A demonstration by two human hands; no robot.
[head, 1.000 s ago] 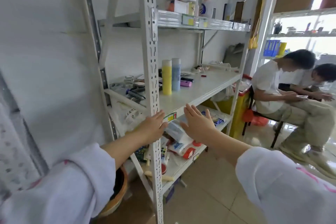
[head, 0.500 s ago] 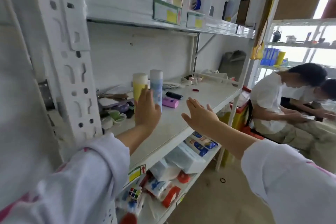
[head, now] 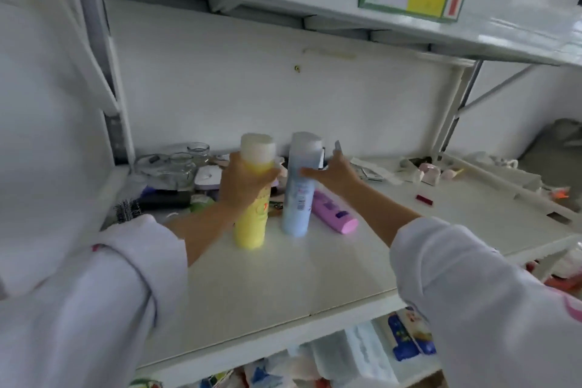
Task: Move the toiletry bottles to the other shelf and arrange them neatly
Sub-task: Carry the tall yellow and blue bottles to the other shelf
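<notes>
A tall yellow bottle (head: 251, 224) with a white cap stands on the white middle shelf (head: 283, 277). My left hand (head: 244, 181) is wrapped around its upper part. Right beside it stands a tall light blue bottle (head: 297, 198). My right hand (head: 335, 172) touches its right side with thumb on the front and fingers spread behind, not closed around it. A small purple bottle (head: 335, 213) lies on its side just right of the blue one, under my right wrist.
Clutter sits at the shelf's back left: glass jars (head: 189, 161), a hairbrush (head: 127, 209), a dark case. Small items lie at the back right (head: 428, 172). The upper shelf (head: 346, 12) with labelled tags hangs close overhead. Packaged goods fill the lower shelf (head: 406, 337).
I have moved in close to the shelf. My left hand has closed on the yellow bottle, and my right hand has reached forward to the blue bottle.
</notes>
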